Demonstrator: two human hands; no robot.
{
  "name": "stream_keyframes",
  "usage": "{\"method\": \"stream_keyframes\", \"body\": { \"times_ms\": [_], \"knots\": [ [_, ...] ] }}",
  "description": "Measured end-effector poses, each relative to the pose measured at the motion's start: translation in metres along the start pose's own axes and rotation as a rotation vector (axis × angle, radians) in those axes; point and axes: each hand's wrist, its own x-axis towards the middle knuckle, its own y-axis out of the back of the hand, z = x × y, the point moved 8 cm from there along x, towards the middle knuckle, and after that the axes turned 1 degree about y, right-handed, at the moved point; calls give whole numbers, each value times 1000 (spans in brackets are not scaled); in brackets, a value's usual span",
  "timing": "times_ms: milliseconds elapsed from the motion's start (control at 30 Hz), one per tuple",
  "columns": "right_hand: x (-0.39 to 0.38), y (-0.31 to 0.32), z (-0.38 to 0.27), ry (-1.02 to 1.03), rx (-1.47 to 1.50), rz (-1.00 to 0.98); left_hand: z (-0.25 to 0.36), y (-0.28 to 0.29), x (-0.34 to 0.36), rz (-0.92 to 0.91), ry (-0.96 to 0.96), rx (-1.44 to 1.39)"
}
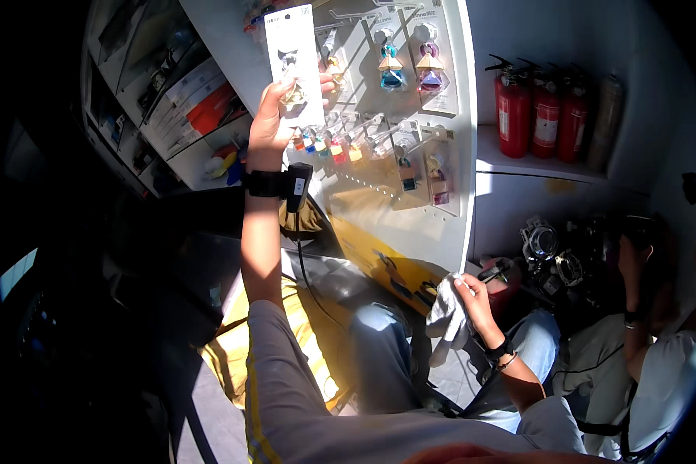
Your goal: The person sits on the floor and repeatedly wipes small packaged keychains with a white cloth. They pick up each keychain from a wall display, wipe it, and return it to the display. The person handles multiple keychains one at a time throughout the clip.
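Note:
My left hand [268, 117] is raised in front of a white pegboard and gripping a hanging-bottle package [292, 35], a tall white card with a small clear bottle on it. My thumb lies across the front of the card near the bottle. Lower and to the right, my right hand [478, 303] pinches a light grey cloth [447, 313] that droops from the fingers above my knees. Just right of the raised card, similar packages with a blue bottle [391, 68] and a purple bottle [431, 69] hang on hooks.
The pegboard [375, 199] carries a lower row of small coloured bottles [338, 149]. Red fire extinguishers [513, 116] stand on a shelf at right. Shelves with packages [187, 112] are at left. Yellow fabric [290, 340] lies below. Another person [669, 371] sits at the right beside metal-and-glass lamp-like parts [541, 241].

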Motion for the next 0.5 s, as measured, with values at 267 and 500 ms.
{"method": "stream_keyframes", "body": {
  "times_ms": [267,500],
  "knots": [
    [4,16,9,-20,-4,47,-38,22,35,28,85,-279],
    [2,2,7,-29,16,24,-32,37,22,-101,182,-569]
  ]
}}
